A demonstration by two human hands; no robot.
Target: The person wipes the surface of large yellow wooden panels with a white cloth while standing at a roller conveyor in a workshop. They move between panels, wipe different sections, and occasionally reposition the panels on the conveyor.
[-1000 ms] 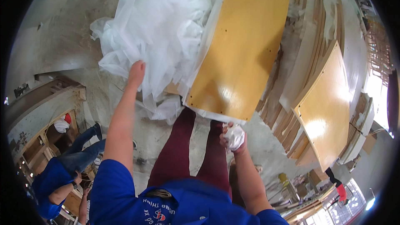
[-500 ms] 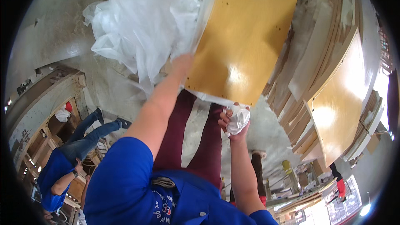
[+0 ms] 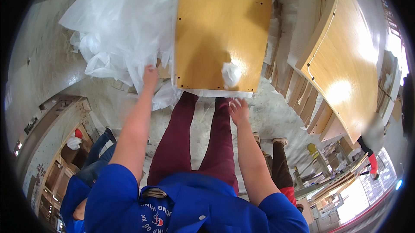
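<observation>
- We see a wooden panel [image 3: 220,21] with a smooth, glossy, varnish-like face, its yellow-brown surface catching bright glare.
- Beside it we find white sheeting [image 3: 125,21], thin, translucent and plastic-looking, softly creased with a faint sheen.
- The white wad [image 3: 231,75] looks crumpled and soft; we cannot tell whether it is paper, cloth or plastic.
- We notice the same high gloss on the tilted wooden panel [image 3: 346,51].
- The concrete-looking floor [image 3: 201,120] appears matt and scuffed to us.
- We see matt woven cloth in the maroon trousers [image 3: 173,138].
</observation>
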